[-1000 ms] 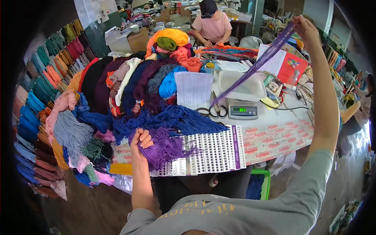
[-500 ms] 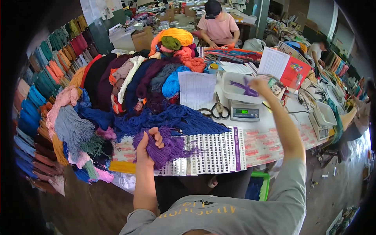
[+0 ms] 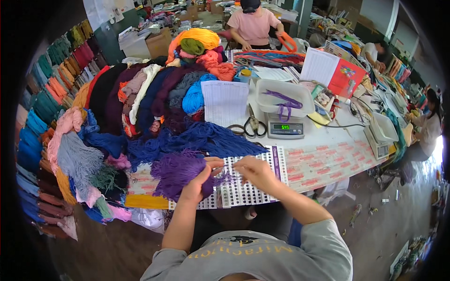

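My left hand (image 3: pixel 199 181) is closed around a thick bundle of purple yarn (image 3: pixel 176 173) above the near table edge. Loose yarn ends trail from it toward my right hand (image 3: pixel 257 173). The right fingers are pinched together close by those ends; whether a strand is between them cannot be made out. Beneath both hands lie white cards with rows of dark holes (image 3: pixel 239 192). Beyond, a clear plastic tray (image 3: pixel 307 100) sits on a digital scale (image 3: pixel 286 133) with its green display lit. A small length of purple yarn (image 3: pixel 283 99) lies folded inside the tray.
Black-handled scissors (image 3: pixel 253 126) lie left of the scale, near a printed sheet (image 3: pixel 225 100). Blue yarn (image 3: pixel 201 140) and heaped coloured skeins (image 3: pixel 140 93) cover the table's left. A second scale (image 3: pixel 380 145) stands right. Across the table, a person (image 3: pixel 255 25) handles orange yarn.
My right hand has come back from the tray to beside the purple bundle, leaving yarn in the tray. The scale's reading has changed. The person opposite has lifted orange yarn.
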Demonstrator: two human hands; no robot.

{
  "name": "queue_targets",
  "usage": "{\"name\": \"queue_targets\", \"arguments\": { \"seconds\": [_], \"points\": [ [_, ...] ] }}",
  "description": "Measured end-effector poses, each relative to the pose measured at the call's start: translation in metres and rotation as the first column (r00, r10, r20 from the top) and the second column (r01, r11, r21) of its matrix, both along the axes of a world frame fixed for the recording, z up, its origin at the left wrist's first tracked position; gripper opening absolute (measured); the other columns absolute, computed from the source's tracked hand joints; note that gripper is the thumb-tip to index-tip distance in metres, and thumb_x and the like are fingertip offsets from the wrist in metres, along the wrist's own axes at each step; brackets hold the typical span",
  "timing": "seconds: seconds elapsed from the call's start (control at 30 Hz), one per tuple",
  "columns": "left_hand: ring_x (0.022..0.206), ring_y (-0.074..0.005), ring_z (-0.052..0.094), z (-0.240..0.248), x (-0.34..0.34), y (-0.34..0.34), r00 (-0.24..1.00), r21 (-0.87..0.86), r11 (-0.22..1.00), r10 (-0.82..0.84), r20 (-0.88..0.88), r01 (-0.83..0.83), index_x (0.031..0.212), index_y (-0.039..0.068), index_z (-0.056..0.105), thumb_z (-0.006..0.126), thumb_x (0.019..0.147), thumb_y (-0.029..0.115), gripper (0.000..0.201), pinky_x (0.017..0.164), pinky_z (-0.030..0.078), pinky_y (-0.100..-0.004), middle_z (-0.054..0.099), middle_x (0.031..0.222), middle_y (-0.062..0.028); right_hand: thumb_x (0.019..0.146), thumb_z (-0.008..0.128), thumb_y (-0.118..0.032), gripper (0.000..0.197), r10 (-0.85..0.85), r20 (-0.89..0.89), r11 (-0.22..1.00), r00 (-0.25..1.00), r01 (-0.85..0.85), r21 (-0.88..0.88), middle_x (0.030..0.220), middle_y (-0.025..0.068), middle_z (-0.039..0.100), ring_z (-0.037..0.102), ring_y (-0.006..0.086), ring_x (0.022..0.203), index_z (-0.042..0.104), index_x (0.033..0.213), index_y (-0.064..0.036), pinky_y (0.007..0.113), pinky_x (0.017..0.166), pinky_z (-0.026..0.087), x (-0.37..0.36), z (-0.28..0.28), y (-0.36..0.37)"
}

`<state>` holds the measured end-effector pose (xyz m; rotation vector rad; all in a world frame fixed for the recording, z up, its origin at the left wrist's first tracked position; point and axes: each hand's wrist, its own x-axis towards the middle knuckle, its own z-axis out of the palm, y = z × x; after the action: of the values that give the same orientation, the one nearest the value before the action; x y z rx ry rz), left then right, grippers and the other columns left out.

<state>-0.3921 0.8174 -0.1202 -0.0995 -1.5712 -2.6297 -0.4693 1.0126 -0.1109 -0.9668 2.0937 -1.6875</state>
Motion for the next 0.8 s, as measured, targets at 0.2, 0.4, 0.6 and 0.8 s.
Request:
{"name": "queue_targets", "arguments": {
  "seconds": [0.2,0.4,0.6,0.8],
  "points": [
    [0.111,-0.0194,0.049,0.001,0.005,0.014,1.0,-0.063,0.998,0.01,-0.001,-0.01,0.11,-0.003,0.058,0.052,0.091,0.022,0.032,0.098,0.035,-0.0325,0.053,0.118,-0.0098,0.081,0.06,-0.006,0.01,-0.003,-0.096,0.991,0.995,-0.01,-0.136,0.087,0.0135,0.06,0.059,0.0292,0.071,0.061,0.089,0.0,0.034,0.061,0.047,0.025,-0.008,-0.041],
    [0.11,-0.0191,0.049,-0.009,0.011,0.004,0.997,0.005,0.998,0.069,0.036,-0.069,0.105,-0.002,0.061,0.053,0.09,0.024,0.031,0.097,0.035,-0.0318,0.056,0.114,-0.0091,0.08,0.061,-0.007,0.01,0.001,-0.098,0.995,0.995,-0.011,-0.096,0.078,0.012,0.057,0.056,0.0228,0.065,0.06,0.087,-0.0002,0.031,0.058,0.045,0.03,-0.004,-0.043],
    [0.104,-0.0192,0.052,-0.007,0.01,0.008,0.997,0.076,0.995,0.068,0.048,-0.071,0.1,-0.001,0.063,0.052,0.091,0.026,0.031,0.093,0.037,-0.0315,0.057,0.107,-0.0098,0.089,0.054,-0.011,0.012,0.04,0.133,0.987,0.99,-0.018,-0.162,0.079,0.0045,0.059,0.058,0.0092,0.064,0.056,0.089,0.0004,0.022,0.056,0.044,0.029,-0.002,-0.031],
    [0.092,-0.0174,0.056,-0.005,0.01,0.008,0.988,0.097,0.986,0.124,0.095,-0.133,0.096,0.0,0.062,0.053,0.091,0.026,0.028,0.084,0.042,-0.0298,0.06,0.096,-0.0087,0.094,0.047,-0.015,0.016,0.182,0.486,0.96,0.855,-0.047,-0.277,0.081,0.0073,0.062,0.061,0.0118,0.066,0.052,0.092,0.0005,0.022,0.058,0.045,0.031,-0.002,-0.024]
  ]
}}
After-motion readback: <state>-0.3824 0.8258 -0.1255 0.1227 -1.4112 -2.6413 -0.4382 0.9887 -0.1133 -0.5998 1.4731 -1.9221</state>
